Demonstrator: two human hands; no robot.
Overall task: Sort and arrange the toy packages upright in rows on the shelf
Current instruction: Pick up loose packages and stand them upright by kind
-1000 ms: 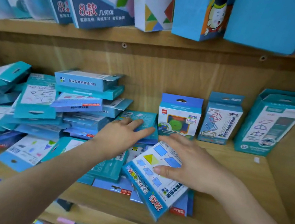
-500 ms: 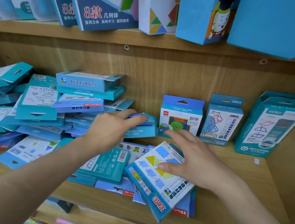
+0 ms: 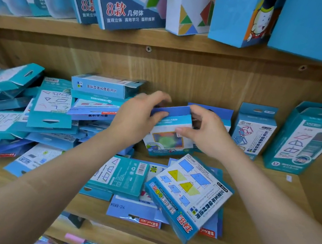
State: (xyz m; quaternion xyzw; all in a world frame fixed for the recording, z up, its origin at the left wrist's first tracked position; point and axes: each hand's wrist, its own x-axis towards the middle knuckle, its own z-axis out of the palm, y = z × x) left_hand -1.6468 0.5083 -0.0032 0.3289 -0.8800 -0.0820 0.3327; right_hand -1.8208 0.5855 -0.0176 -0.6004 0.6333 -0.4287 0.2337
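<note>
grip: left hand [image 3: 135, 118] and right hand [image 3: 207, 134] both clamp one small blue-topped package [image 3: 169, 134]. Left fingers curl over its top-left edge, right thumb and fingers pinch its right side.
package: mid-shelf, face out, roughly upright and leaning a little. Blurred, so I can't tell if its base is on the board.
behind it: matching blue header [image 3: 219, 113] just behind, mostly hidden. Looks like the same kind, so this reads as adding to that row.
standing: cube-frame package [image 3: 253, 131] and tall teal package [image 3: 307, 143] are upright by the back wall, to the right.
front clutter: shapes box [image 3: 188, 193] lies flat and skewed near the shelf [image 3: 265, 230] edge, on thin blue packs. Teal barcode pack [image 3: 125, 173] lies flat beside it.
pile: big heap [image 3: 51, 106] fills the left half, flat and criss-crossed, kinds mixed.
done: my read is only the right end has rows started.
left: heap and front clutter unsorted, so most of the job remains.
</note>
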